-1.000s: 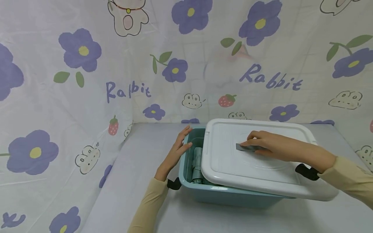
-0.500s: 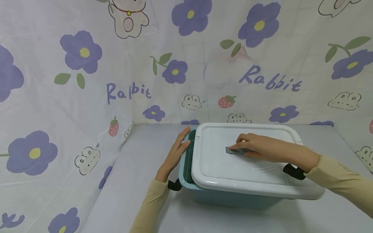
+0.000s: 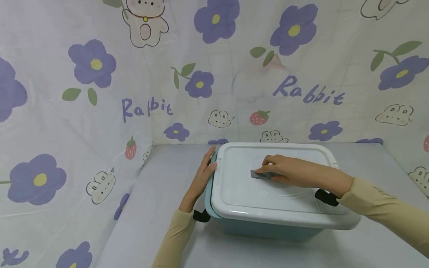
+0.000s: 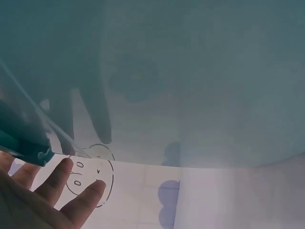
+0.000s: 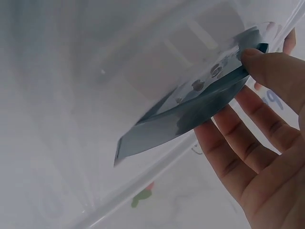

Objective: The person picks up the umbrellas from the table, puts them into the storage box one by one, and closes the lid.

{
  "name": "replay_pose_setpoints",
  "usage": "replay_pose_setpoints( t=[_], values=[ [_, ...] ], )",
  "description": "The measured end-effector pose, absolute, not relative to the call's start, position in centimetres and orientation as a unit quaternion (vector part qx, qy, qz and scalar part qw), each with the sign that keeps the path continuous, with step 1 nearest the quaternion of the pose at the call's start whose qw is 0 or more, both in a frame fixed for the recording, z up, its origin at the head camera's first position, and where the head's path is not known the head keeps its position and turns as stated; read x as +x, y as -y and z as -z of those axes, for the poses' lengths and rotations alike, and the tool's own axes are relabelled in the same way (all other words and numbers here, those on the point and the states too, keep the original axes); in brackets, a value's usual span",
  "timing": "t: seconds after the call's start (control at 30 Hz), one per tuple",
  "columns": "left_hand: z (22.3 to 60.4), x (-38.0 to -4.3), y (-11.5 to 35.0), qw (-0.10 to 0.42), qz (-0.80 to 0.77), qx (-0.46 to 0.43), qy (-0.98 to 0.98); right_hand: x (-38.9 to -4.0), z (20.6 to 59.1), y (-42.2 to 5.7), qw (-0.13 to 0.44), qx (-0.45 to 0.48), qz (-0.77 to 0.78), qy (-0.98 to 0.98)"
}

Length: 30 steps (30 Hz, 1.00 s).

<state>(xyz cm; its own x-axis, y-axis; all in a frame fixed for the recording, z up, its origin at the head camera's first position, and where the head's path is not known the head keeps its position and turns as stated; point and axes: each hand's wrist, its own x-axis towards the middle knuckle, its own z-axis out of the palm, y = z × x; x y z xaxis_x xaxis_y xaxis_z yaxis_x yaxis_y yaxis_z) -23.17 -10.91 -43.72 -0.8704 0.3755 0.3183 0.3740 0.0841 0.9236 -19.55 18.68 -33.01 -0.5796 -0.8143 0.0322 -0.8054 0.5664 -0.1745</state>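
A white lid lies over the light blue plastic storage box, slightly skewed, its right end reaching past the box. A narrow strip of blue rim shows along the box's left side. My right hand holds the grey-blue handle on the lid's top. In the right wrist view, the thumb is on one side of that handle and the fingers on the other. My left hand rests against the box's left edge, fingers extended. The box's contents are hidden.
A pale grey-white table carries the box. Behind and to the left hangs a white curtain printed with purple flowers, rabbits and strawberries. Black wrist straps show at both cuffs.
My right hand has moved left with the lid, covering the opening at the box's left end. The green cylindrical thing seen inside is now hidden. My left hand has stayed at the edge.
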Motion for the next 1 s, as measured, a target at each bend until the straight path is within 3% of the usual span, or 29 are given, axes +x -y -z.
replay_pose_setpoints(
  t=[0.53, 0.8, 1.0],
  values=[
    [44.3, -23.1, 11.4, 0.019, -0.638, 0.271, -0.721, -19.4, 32.9, -18.9, 0.010, -0.441, 0.105, -0.891],
    [44.7, -23.0, 12.0, 0.010, -0.642, 0.268, -0.718, -19.6, 32.0, -23.8, 0.004, -0.352, 0.117, -0.929],
    [44.4, -22.7, 11.9, -0.007, -0.618, 0.267, -0.740, -19.8, 33.7, -28.0, 0.015, -0.277, 0.145, -0.950]
  ],
)
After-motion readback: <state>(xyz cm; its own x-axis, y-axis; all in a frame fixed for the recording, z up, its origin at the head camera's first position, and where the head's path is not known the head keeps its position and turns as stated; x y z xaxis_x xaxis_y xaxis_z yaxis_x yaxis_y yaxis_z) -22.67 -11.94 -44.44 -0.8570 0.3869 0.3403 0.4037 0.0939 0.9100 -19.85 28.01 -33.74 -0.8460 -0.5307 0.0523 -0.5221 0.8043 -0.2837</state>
